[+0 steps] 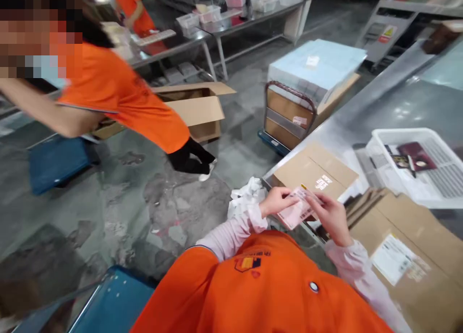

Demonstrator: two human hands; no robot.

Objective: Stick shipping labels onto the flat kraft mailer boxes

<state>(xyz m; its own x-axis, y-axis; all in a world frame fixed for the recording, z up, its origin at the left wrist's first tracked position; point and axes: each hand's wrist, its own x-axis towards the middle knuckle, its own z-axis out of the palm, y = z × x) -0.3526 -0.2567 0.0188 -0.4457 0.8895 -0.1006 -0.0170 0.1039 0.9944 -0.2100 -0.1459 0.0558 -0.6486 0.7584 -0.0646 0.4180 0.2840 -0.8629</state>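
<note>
In front of my chest, a pinkish-white printed label sheet is held between both hands. My left hand pinches its left edge with thumb and fingers. On the upper right side, my right hand grips the sheet, fingers bent over it. Just beyond lies a flat cardboard carton with white print, at the corner of the metal table. To the right of my right hand is a stack of flat cardboard cartons, the top one bearing a white label.
A white basket holding dark packets stands on the metal table. Crumpled white paper hangs near its corner. Ahead is a loaded trolley. A co-worker in orange leans at left, near an open carton and blue stools.
</note>
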